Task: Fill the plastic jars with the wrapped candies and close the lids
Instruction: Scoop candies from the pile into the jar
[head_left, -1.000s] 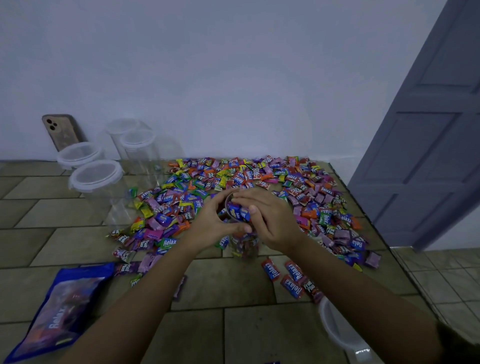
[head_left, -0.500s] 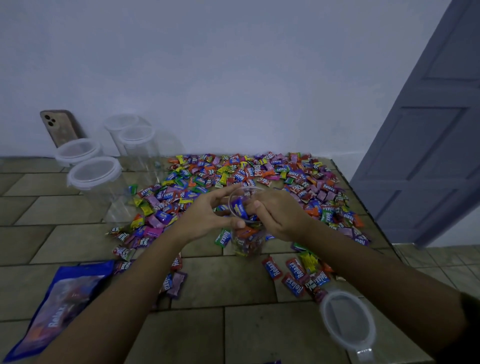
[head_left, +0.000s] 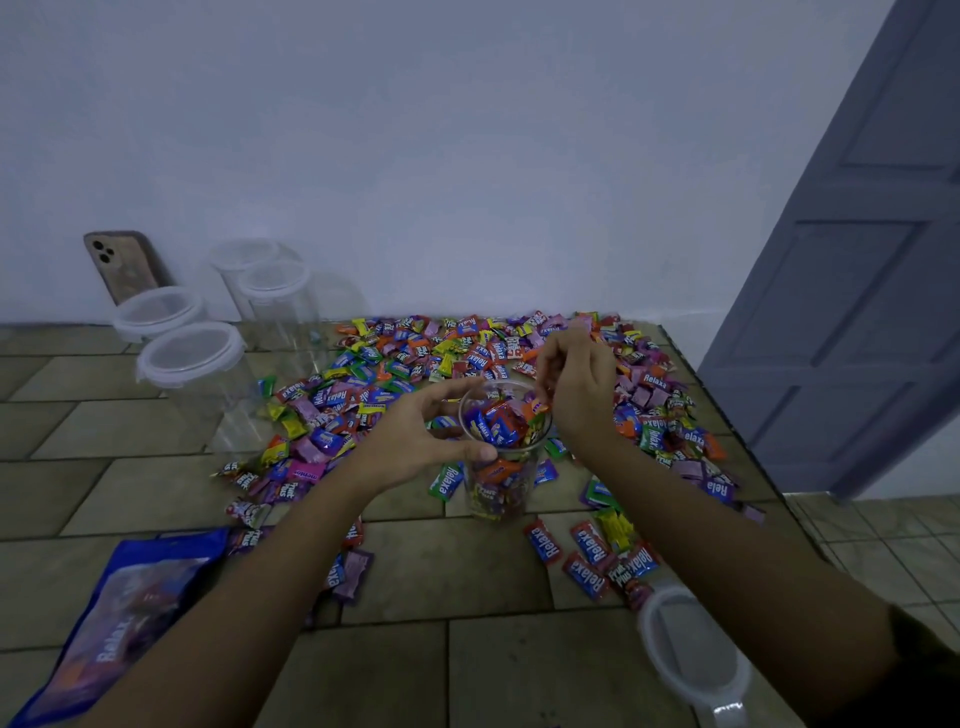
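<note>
Change over the last second: both hands were bunched over the mouth of the jar (head_left: 501, 457); now the right hand (head_left: 576, 384) has lifted to the far right of the rim and the mouth shows. The candies (head_left: 498, 421) inside are heaped level with the rim, some above it. Judgement: filling of this one is about done. Closing comes next, perhaps after the heap is pressed down. Its lid (head_left: 691, 660) lies flat on the tiles at near right, partly behind the right forearm, well apart from the jar. The jar stands upright at the near edge of the loose candy pile (head_left: 467, 353).

Left hand (head_left: 415, 436): thumb on the near wall, fingers curved round the far left of the rim, steadying it. Right hand: fingers curled downward just above the rim; whether they pinch a wrapper, cannot tell. Lidded jars (head_left: 189, 358), seemingly empty, stand at far left.
</note>
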